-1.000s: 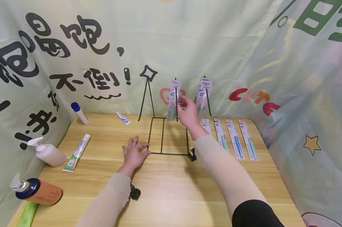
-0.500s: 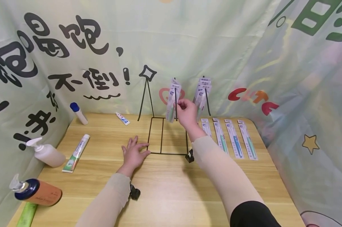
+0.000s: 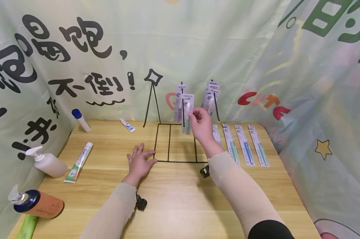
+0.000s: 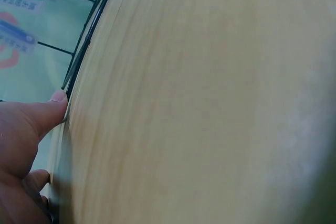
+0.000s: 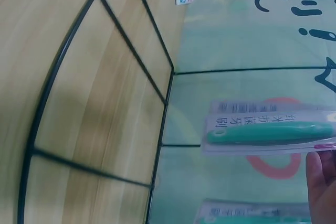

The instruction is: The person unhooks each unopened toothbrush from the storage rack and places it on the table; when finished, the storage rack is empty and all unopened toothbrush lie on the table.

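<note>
A black wire display rack (image 3: 169, 142) stands on the table, its hooks rising at the back. My right hand (image 3: 202, 125) pinches the edge of a packaged toothbrush (image 3: 188, 121) at the front end of the middle hook (image 3: 183, 109). Its handle is green in the right wrist view, where thumb and fingertip (image 5: 315, 174) meet the package. Behind it another packaged toothbrush (image 3: 179, 106) hangs on that hook. Several more packaged toothbrushes (image 3: 208, 103) hang from the right hook. My left hand (image 3: 140, 162) lies on the table, fingers spread, thumb and forefinger at the rack's front left corner.
Several packaged toothbrushes (image 3: 245, 146) lie in a row at right. On the left are a toothpaste tube (image 3: 79, 162), a white pump bottle (image 3: 50, 165), an orange pump bottle (image 3: 45, 203), a green tube (image 3: 28, 225) and a blue-capped bottle (image 3: 82, 121). A small toothpaste (image 3: 127, 125) lies behind.
My right hand has drawn the packaged toothbrush forward and down, away from the one behind it on the middle hook. My left hand has stayed at the rack's corner.
</note>
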Demonstrator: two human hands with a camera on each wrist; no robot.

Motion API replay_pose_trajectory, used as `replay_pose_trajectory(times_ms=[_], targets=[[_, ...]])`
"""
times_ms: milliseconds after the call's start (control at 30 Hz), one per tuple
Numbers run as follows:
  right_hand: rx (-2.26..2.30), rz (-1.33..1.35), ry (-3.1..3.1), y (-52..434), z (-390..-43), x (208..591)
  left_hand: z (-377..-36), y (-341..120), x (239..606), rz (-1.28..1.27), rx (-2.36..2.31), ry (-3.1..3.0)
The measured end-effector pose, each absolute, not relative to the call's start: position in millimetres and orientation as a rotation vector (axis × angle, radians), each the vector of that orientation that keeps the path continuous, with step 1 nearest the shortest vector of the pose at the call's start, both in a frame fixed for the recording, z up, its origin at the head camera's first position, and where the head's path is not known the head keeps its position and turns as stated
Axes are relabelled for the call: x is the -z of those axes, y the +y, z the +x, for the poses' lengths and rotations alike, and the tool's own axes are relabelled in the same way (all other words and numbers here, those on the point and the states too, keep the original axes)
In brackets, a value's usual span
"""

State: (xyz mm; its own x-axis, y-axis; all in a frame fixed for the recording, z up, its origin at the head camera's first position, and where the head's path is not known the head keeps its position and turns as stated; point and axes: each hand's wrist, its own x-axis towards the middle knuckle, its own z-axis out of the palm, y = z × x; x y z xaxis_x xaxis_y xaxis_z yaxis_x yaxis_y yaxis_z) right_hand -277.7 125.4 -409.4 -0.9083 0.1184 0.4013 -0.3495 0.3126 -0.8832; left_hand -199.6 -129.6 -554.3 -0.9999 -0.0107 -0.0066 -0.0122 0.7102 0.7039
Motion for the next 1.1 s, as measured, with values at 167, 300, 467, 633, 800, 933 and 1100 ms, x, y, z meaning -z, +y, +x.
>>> replay_pose_trajectory(times_ms=[167,300,467,633,800,933,1100], targets=[[-1.519,0.25,-2.21,142,-262,412,-200,-128,555,-0.015,-1.185,2.907],[-1.468,0.324,-2.185,161,-245,419,-199,-129,555,-0.017,-1.182,2.91],[-1.454,0.36,-2.172,193,-219,432,-199,-130,556,-0.004,-1.181,2.907],[-1.502,0.267,-2.267,230,-185,443,-201,-132,559,0.002,-1.172,2.904],[-1.708,0.115,-2.466,254,-145,459,-201,-132,558,0.004,-1.16,2.903],[-1.881,0.042,-2.592,258,-118,476,-200,-133,555,0.005,-1.164,2.903],[-1.948,-0.062,-2.71,259,-99,498,-200,-131,554,0.003,-1.161,2.889]])
